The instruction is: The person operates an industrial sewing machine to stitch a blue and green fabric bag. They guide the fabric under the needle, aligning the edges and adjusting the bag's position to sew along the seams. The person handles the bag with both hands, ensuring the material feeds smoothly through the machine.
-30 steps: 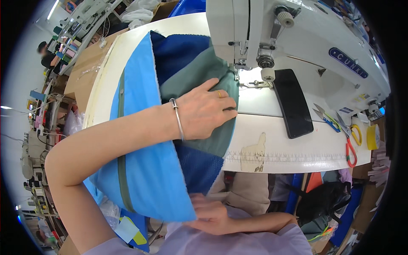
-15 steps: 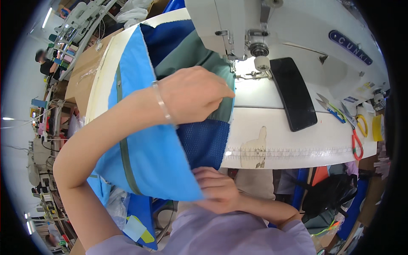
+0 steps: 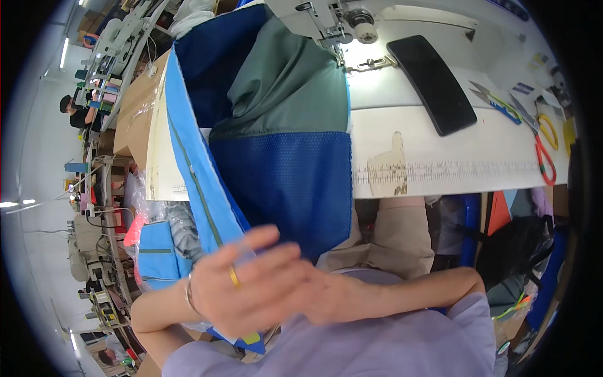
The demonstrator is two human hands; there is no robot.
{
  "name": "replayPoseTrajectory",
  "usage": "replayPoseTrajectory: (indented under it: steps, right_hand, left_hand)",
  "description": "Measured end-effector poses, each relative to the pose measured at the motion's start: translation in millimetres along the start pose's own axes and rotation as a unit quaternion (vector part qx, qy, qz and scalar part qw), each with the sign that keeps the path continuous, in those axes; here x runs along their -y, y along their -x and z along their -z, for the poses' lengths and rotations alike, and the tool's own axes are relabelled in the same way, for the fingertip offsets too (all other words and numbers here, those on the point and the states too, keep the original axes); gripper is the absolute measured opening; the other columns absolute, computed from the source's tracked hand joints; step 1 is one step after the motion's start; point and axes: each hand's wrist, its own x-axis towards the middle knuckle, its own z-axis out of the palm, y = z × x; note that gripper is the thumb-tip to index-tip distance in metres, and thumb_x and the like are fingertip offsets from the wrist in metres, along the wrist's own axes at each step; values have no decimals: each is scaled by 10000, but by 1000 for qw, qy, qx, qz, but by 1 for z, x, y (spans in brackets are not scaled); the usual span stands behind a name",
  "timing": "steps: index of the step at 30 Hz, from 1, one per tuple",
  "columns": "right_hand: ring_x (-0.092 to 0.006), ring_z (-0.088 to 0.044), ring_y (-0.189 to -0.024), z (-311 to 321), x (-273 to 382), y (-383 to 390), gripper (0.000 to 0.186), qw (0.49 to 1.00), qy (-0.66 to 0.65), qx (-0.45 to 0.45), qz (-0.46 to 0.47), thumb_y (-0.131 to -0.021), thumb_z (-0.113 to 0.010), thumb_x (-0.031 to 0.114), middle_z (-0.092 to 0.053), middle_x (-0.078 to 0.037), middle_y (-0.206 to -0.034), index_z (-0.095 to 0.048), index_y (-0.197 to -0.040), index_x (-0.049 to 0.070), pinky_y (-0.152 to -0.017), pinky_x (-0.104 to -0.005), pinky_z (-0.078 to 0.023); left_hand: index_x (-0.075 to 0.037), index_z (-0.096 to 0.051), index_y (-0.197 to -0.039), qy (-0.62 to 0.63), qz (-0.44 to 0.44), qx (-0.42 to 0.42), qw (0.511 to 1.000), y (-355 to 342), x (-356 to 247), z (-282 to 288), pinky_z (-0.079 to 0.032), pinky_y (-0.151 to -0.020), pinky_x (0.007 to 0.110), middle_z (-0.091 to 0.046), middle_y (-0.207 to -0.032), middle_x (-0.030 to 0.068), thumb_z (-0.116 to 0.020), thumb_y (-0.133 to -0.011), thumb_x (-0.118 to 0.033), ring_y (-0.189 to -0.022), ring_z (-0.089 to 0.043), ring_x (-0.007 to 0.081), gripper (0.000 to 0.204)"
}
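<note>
My left hand [image 3: 251,289], with a ring and a bracelet, is blurred close to my body, its fingers stretched out and somewhat apart at the near edge of the fabric piece. Behind it is my right hand [image 3: 333,298], its fingers covered by the left. The sewn piece has a grey-green panel [image 3: 289,88], a dark blue mesh panel [image 3: 282,182] and a light blue panel [image 3: 201,182] with a green zipper strip [image 3: 200,195]. Its right edge runs up to the presser foot [image 3: 339,58] of the sewing machine [image 3: 320,22]. The mesh hangs over the table's near edge.
On the white table [image 3: 465,169] lie a black phone [image 3: 433,85], thread snips [image 3: 496,102] and scissors with red and yellow handles [image 3: 537,135]. Light blue pieces [image 3: 160,251] sit below left. A black bag [image 3: 512,257] stands at lower right.
My left hand has left the fabric by the needle and come back beside my right hand. The light blue panel has swung left, exposing more mesh. The whole view has shifted.
</note>
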Motion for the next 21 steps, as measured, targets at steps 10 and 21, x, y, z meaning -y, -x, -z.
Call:
replayPoseTrajectory:
  steps: [10,21]
  right_hand:
    - [-204,-496,-816,22,28,15,130,988,-56,83,-119,-704,-667,181,-495,-35,-800,-656,-718,52,-652,-311,-415]
    - [-171,-522,-812,4,28,32,120,983,-63,31,-169,-729,-671,133,-490,-25,-826,-663,-808,44,-630,-266,-453]
  left_hand:
    - [-92,-454,-1552,-50,253,138,956,9,73,-67,-464,-1117,500,-461,-1549,230,-693,-964,-299,-1331,-522,452,667]
    - [-17,-583,-1400,-57,166,-1,985,-45,72,-90,-454,-1099,517,-549,-1486,197,-769,-898,-371,-1336,-553,398,641]
